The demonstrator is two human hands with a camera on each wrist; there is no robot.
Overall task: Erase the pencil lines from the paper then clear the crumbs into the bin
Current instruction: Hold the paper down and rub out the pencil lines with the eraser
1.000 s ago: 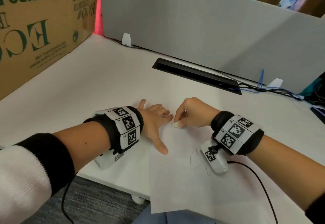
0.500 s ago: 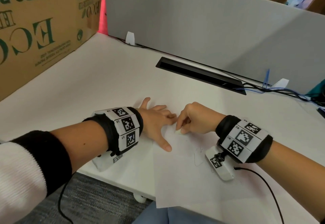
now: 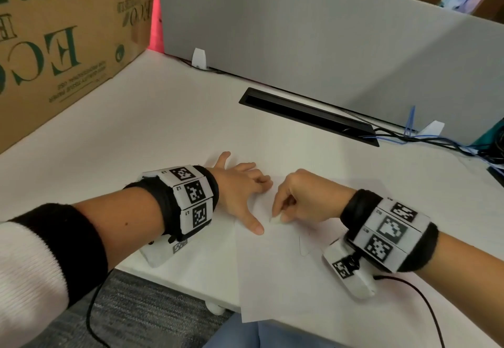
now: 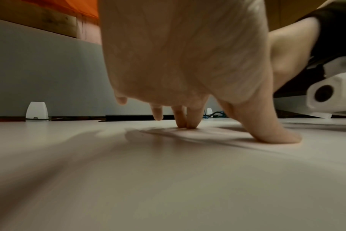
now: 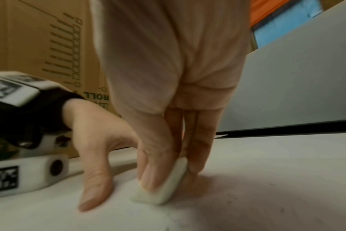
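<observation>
The right hand (image 3: 308, 197) pinches a white eraser (image 3: 275, 220) between thumb and curled fingers, its lower edge pressed on the paper (image 3: 272, 271) near the sheet's far left part. The left hand (image 3: 240, 192) lies spread beside it, fingers straight, with thumb (image 3: 252, 223) and fingertips (image 4: 186, 123) pressing the paper flat against the white surface (image 3: 163, 129). Faint pencil lines (image 3: 302, 249) show just nearer than the eraser, by the right wrist. A cardboard box (image 3: 54, 33) stands far left
</observation>
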